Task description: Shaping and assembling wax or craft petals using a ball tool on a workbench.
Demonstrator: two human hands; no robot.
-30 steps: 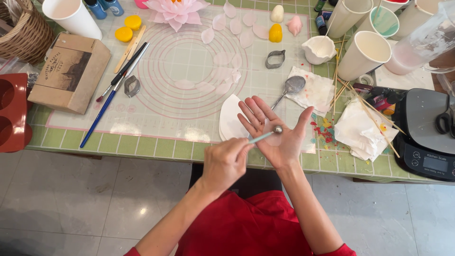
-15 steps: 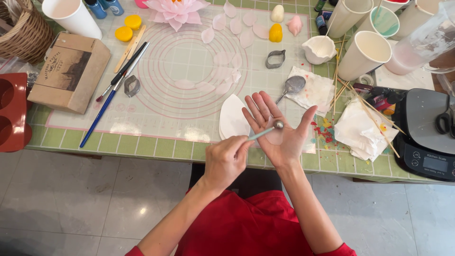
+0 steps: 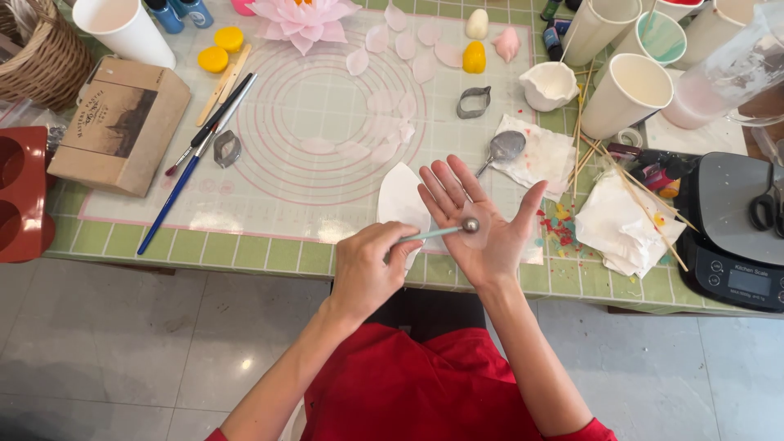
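Since a second ago, my left hand (image 3: 369,269) has slid the slim pale-green ball-ended metal tool (image 3: 445,231) rightward, fingers pinching its handle; its long axis runs level to my flat-open, spread-fingered right hand (image 3: 482,216), ball resting on the palm.

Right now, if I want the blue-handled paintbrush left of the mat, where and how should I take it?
Probably pinch the blue paintbrush mid-handle from above, thumb and fingers across the shaft. It lies flat and diagonal on the mat, bristle end up-right among the wooden sticks and a second brush. The lower blue half is bare, so come in there.
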